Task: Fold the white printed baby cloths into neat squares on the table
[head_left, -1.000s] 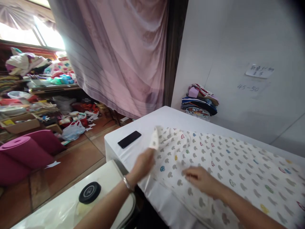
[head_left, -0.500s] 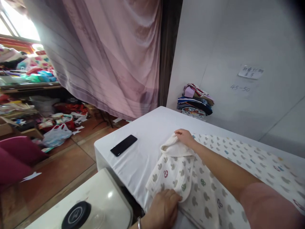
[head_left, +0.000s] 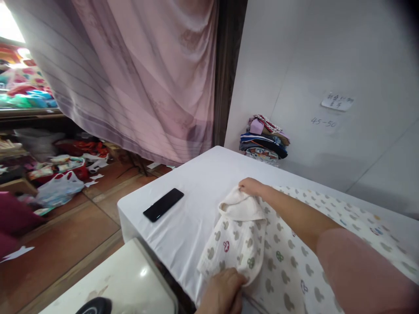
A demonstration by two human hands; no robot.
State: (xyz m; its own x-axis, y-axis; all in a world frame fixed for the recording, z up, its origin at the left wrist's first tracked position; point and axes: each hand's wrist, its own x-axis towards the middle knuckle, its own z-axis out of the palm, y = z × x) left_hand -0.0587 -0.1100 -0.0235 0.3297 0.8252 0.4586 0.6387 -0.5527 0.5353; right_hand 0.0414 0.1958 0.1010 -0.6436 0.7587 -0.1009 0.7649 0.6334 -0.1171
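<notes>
A white baby garment (head_left: pixel 234 244) printed with grey, red and green mushrooms lies on the white-covered table (head_left: pixel 196 174). My right hand (head_left: pixel 251 186) pinches the far end of its plain white folded band, lifting it a little; the fingertips are partly hidden behind the cloth. At the near end, my left hand (head_left: pixel 225 288) has its fingers closed on the garment's lower curved edge. More of the same printed cloth (head_left: pixel 353 213) stretches to the right under and beyond my right forearm.
A black phone (head_left: pixel 163 205) lies on the table to the left. In front is a cream machine top (head_left: pixel 114 274) with a round black knob (head_left: pixel 94 306). Folded clothes (head_left: pixel 263 139) are stacked against the wall. A pink curtain (head_left: pixel 147 78) hangs behind, with bags (head_left: pixel 60 188) on the floor.
The view has turned slightly, shifting the phone and machine left and down in the picture. Both hands keep their hold on the garment, with the white band drawn slightly straighter.
</notes>
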